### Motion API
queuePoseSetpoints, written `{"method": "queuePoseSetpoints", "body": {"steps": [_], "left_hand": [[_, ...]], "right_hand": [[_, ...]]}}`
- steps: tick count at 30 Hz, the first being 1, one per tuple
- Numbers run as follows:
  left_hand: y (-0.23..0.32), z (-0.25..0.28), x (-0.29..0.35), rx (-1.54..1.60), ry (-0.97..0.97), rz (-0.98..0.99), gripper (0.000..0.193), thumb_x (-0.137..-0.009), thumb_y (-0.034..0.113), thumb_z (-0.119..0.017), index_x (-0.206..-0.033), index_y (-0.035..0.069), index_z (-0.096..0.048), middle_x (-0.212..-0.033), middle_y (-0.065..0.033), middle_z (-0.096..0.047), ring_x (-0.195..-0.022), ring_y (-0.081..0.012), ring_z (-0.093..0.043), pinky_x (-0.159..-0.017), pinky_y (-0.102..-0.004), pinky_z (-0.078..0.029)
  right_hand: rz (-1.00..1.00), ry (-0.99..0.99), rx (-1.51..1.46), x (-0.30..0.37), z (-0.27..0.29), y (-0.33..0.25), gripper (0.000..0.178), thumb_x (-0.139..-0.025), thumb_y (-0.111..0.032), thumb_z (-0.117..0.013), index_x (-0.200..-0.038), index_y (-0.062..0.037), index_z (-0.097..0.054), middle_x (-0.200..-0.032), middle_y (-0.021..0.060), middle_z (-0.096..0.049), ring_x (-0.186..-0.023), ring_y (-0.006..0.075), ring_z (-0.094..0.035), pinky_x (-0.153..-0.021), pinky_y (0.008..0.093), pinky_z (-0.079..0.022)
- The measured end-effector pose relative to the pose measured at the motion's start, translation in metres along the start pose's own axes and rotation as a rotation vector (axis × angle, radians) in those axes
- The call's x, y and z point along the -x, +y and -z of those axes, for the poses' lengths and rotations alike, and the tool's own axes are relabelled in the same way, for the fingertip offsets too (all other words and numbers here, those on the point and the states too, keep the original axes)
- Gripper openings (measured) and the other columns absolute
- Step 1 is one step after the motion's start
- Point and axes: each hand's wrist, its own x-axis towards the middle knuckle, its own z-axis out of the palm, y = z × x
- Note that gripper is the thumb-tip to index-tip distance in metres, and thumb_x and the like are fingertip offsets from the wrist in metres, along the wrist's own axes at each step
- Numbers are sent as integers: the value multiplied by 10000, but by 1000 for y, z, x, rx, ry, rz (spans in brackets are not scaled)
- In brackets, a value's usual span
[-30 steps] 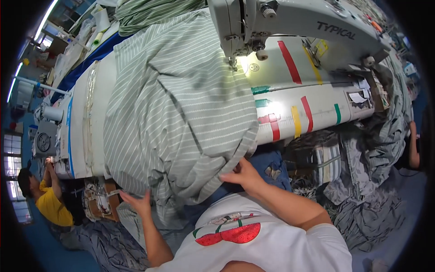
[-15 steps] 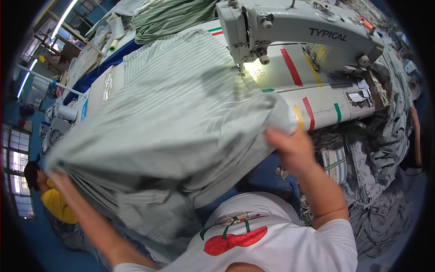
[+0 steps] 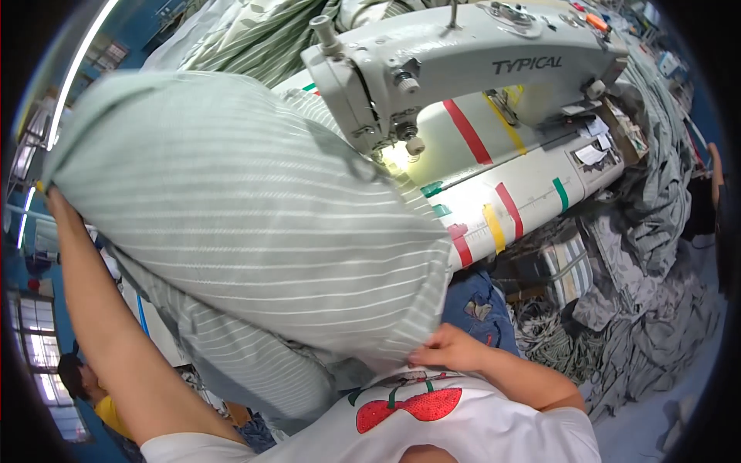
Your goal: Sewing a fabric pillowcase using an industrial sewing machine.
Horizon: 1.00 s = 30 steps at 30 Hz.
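Observation:
A wide sheet of pale green fabric with white stripes [image 3: 255,208] billows across the left and middle of the view. Its right edge runs under the needle end of a white sewing machine [image 3: 463,58], where a lamp glows. Stretched far out to the left, my left hand [image 3: 52,199] grips the outer edge of the fabric; its fingers are partly hidden by the cloth. Close to my body, my right hand [image 3: 448,349] pinches the near right corner of the fabric between thumb and fingers. Part of the fabric hangs down in folds toward my lap.
More striped green fabric [image 3: 255,38] is heaped behind the machine. Red, yellow and green tape strips mark the machine bed [image 3: 532,204]. Piles of grey-green cloth [image 3: 641,339] lie at the right and below. A person in yellow [image 3: 108,413] sits at the lower left.
My left hand has swung up and outward, lifting the fabric so it billows. My right hand has come down toward my body with the near corner. The head view has shifted slightly.

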Motion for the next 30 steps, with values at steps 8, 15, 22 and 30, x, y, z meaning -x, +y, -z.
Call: {"method": "queuePoseSetpoints", "body": {"steps": [8, 15, 22, 30], "left_hand": [[-135, 58, 227, -843, -618, -682, 590, -946, 235, -537, -1474, 82, -325, -1501, -168, -345, -1380, -299, -332, -1141, -391, -227], [-209, 98, 287, -1444, -667, -799, 588, -924, 233, -577, -1460, 127, -360, -1505, -208, -311, -1381, -378, -310, -1125, -456, -242], [-133, 72, 409, -855, -910, -511, 454, -827, 170, -681, -1228, 27, -522, -1186, -172, -541, -1051, -333, -552, -894, -401, -446], [-132, 121, 513, -933, -1132, -466, 347, -759, 70, -710, -1062, -1, -555, -946, -107, -599, -817, -228, -578, -751, -340, -463]], "right_hand": [[371, 697, -385, -53, -2, 44, 153, -828, -122, -741, -907, -26, -653, -741, -29, -596, -717, 59, -535, -665, 228, -455], [149, 45, -216, -41, -13, 37, 320, -740, -121, -810, -988, -27, -630, -759, -17, -622, -685, 60, -551, -636, 234, -458], [173, -17, 25, -25, -19, 53, 211, -818, -55, -721, -1001, -31, -618, -841, -6, -633, -796, 58, -571, -689, 219, -460], [580, 592, 235, -39, -40, 21, 267, -852, -134, -698, -1073, -6, -622, -995, 11, -621, -872, 96, -580, -794, 248, -460]]}}
